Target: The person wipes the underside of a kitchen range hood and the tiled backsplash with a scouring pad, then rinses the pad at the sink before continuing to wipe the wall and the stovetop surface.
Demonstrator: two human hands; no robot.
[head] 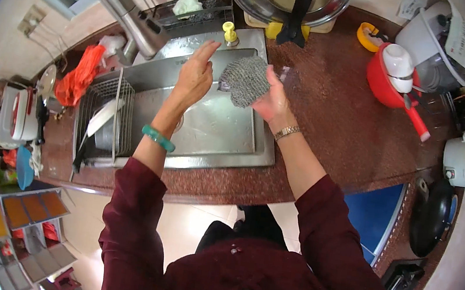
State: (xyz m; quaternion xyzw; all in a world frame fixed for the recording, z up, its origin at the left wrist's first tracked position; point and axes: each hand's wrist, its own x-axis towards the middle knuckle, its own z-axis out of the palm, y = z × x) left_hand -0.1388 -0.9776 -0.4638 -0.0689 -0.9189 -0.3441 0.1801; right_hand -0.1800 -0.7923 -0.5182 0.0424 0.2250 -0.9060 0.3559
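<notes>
My right hand point(274, 97) holds a grey knitted scrubbing cloth point(245, 80) over the right part of the stainless steel sink point(218, 121). The cloth lies against the palm, with the thumb up along its edge. To the left, my left hand point(198, 72) is raised over the sink with its fingers extended and nothing in it. A gap separates it from the cloth. The brushed metal faucet point(123, 7) arches in from the upper left. A yellow-topped soap dispenser point(229, 33) stands at the sink's back edge, just beyond my hands.
A wire basket point(126, 118) with a cleaver point(105, 117) sits in the sink's left end. Behind the sink stands a black wire rack point(165, 21). A metal basin point(242, 1) is at the back; a red strainer or pot point(381, 83) stands right on the brown countertop point(327, 126).
</notes>
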